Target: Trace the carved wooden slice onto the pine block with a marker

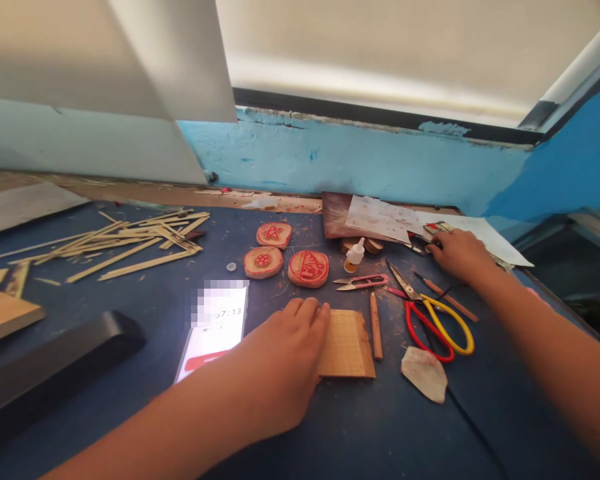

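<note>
My left hand (pixel 295 360) is closed over the left edge of a small flat piece of wood (pixel 347 343) that lies on the dark blue tabletop. My right hand (pixel 457 253) reaches to the back right, its fingers bent round something dark beside the papers; I cannot make out what it is. A pencil (pixel 376 327) lies along the right side of the wood. Between my hands are scissors (pixel 430 320) with red and yellow handles, thread snips (pixel 363 283) and a small glue bottle (pixel 355 255). Behind the wood lie three wooden discs (pixel 309 268) with red carved-looking designs.
A lit phone (pixel 215 333) lies left of my left arm. Thin wooden sticks (pixel 145 240) are heaped at the back left, near a black bar-shaped object (pixel 60 360). A pale scrap (pixel 424 373) and a black cord (pixel 475 427) lie at the front right. Papers (pixel 383 217) rest by the wall.
</note>
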Available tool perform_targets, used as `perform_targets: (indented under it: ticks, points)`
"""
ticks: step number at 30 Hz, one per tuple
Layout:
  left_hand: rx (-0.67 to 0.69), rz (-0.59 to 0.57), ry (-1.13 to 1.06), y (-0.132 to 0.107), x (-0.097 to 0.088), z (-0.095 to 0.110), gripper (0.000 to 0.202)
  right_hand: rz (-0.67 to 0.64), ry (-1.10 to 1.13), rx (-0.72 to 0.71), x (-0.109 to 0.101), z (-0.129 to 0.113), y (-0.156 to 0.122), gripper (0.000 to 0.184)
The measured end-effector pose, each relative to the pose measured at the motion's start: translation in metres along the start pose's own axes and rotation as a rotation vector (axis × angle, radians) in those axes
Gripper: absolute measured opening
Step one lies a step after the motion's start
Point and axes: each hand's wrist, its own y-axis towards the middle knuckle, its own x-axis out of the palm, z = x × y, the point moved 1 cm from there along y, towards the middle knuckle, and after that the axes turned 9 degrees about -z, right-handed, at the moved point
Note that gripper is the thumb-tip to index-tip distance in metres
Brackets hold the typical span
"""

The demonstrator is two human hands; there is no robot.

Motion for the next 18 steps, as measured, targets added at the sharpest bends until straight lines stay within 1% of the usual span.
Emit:
perform_targets:
  ticks: [3, 6, 7, 9, 11, 12, 13, 14, 15, 17, 18]
  points:
    - [-0.007, -0.009, 0.046, 0.002, 0.006, 0.007, 0.079, 0.016, 0.077, 0.025, -0.021, 0.003, -0.018, 0.039]
    - [-0.034, 0.066, 0.035, 0.006, 0.013, 0.009, 0.079, 0.072, 0.217, 0.062, -0.048, 0.003, -0.054, 0.037]
    - [-0.049, 0.098, 0.012, 0.007, 0.014, 0.009, 0.079, 0.099, 0.287, 0.046, -0.057, 0.001, -0.069, 0.034]
    - [-0.064, 0.174, -0.078, 0.009, 0.013, 0.009, 0.086, 0.156, 0.457, -0.039, -0.069, -0.009, -0.102, 0.04]
    - [-0.044, 0.313, -0.229, 0.009, 0.009, 0.008, 0.099, 0.089, 0.651, -0.205, -0.073, -0.03, -0.133, 0.047]
    - [-0.013, 0.411, -0.324, 0.008, 0.007, 0.008, 0.099, 0.007, 0.736, -0.287, -0.072, -0.043, -0.145, 0.049]
    - [0.033, 0.51, -0.427, 0.007, 0.004, 0.008, 0.094, -0.066, 0.814, -0.37, -0.071, -0.058, -0.155, 0.05]
    - [0.089, 0.586, -0.534, 0.006, 0.001, 0.008, 0.082, -0.139, 0.88, -0.44, -0.068, -0.074, -0.161, 0.048]
    - [0.151, 0.625, -0.637, 0.005, -0.001, 0.008, 0.065, -0.193, 0.944, -0.509, -0.065, -0.09, -0.165, 0.045]
    - [0.262, 0.615, -0.803, 0.005, -0.005, 0.008, 0.034, -0.256, 1.113, -0.668, -0.057, -0.119, -0.166, 0.03]
    - [0.291, 0.592, -0.855, 0.004, -0.007, 0.007, 0.026, -0.255, 1.164, -0.707, -0.053, -0.13, -0.165, 0.026]
